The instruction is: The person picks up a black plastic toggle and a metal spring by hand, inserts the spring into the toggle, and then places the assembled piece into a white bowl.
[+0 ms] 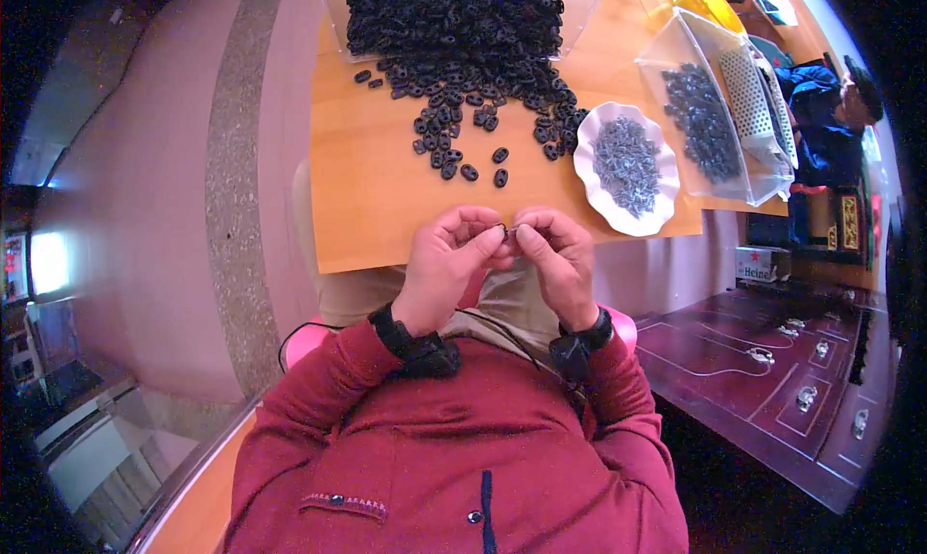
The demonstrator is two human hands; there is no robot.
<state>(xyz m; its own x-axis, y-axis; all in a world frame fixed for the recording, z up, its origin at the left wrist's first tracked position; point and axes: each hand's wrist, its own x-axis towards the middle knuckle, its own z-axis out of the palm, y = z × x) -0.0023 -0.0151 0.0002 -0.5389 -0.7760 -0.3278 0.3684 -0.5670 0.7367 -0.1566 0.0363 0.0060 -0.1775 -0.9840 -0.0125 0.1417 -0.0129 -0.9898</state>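
Note:
Over the near edge of the table, my left hand (454, 255) and my right hand (558, 260) meet fingertip to fingertip. Both are closed in a pinch. A small dark piece (509, 234) shows between the fingertips, mostly covered by them. What the right fingertips grip is too small to make out. Just beyond my hands lie loose black oval pieces with two holes (500, 179). They thicken into a heap (454, 18) farther back. To the right of my right hand stands a white wavy-rimmed dish (660, 216) holding many small greyish, clear-looking parts (628, 163).
The heap spills from a clear container (589, 18). A clear bin (758, 189) with dark grey pieces and a perforated white basket (748, 96) stand right on the wooden table (367, 207). A person in dark blue (816, 110) is at far right, near a dark red cabinet (734, 371).

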